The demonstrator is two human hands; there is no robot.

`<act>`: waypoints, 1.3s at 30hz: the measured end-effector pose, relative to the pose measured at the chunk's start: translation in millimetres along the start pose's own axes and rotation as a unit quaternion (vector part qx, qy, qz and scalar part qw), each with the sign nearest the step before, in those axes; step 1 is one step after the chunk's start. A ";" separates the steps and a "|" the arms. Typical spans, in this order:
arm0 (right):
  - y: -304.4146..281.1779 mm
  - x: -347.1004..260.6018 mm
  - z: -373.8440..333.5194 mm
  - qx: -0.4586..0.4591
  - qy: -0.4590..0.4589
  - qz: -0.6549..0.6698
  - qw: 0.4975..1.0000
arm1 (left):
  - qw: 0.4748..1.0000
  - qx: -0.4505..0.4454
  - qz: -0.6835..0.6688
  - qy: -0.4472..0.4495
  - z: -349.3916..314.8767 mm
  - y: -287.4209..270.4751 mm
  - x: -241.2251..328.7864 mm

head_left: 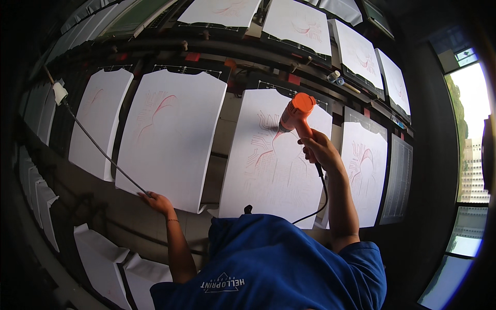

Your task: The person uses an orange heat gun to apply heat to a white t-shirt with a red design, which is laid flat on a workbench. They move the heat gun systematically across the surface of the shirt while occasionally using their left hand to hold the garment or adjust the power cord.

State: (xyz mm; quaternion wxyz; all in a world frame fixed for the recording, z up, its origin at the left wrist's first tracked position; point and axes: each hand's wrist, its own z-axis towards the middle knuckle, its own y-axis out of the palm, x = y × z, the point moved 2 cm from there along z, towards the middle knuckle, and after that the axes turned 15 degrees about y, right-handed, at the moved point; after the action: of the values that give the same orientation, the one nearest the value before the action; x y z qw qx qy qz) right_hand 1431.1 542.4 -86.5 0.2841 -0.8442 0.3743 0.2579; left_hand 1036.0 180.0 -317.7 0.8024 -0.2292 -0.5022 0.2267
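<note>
My right hand (319, 146) is closed round the handle of an orange heat gun (297, 111). Its dark nozzle tilts down over a white fabric panel (243, 170) printed with thin red lines, shaped like a head outline with circuit-like traces. A black cord (324, 199) drops from the handle toward my body. Lower left, my left hand (159, 203) is closed on a grey cable (98, 142). This cable stretches up to a white connector (60, 93) at the far left, crossing in front of another white panel (165, 129) with a fainter red print.
More printed panels lie on dark boards in rows, including a panel (364, 160) at right and a panel (297, 28) in the far row. Small containers (335, 77) stand on the rail between rows. A bare dark board (397, 175) and windows (473, 139) are to the right.
</note>
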 end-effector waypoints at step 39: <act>18.6 -28.8 35.0 -0.038 -0.065 -0.029 0.997 | 0.948 0.041 0.212 -0.233 17.4 15.8 -22.4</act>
State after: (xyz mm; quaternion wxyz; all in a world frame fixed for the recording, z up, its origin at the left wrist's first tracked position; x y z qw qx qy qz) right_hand 1391.9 569.5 -97.9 0.2830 -0.8464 0.3197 0.3182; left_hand 1009.4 181.6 -336.0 0.6052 -0.2380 -0.6056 0.4587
